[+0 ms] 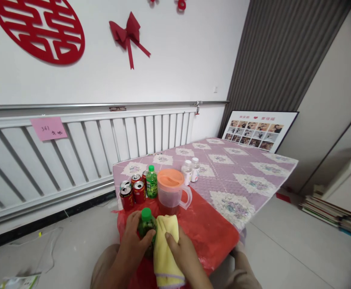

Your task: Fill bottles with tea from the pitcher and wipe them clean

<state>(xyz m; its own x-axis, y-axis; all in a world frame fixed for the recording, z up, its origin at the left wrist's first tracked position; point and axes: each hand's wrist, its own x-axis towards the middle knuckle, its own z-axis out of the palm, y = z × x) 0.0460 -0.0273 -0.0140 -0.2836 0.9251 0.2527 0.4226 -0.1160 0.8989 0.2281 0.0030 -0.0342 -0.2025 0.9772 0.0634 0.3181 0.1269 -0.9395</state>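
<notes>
My left hand [135, 237] is wrapped round a green bottle with a green cap [146, 214], upright on the red plastic sheet [205, 233]. My right hand [180, 247] grips a folded yellow cloth [164, 257] with the thumb on top, close to the bottle's right side. Just beyond them stands a clear pitcher with an orange lid [170, 180], some dark liquid in its bottom. A second green bottle [152, 184] is left of the pitcher, beside several opened drink cans [139, 192].
Two small white-capped bottles [190, 171] stand behind the pitcher on the patterned tablecloth [254, 182]. A white radiator [88, 148] runs along the wall. A framed photo board [258, 130] leans at the table's far end.
</notes>
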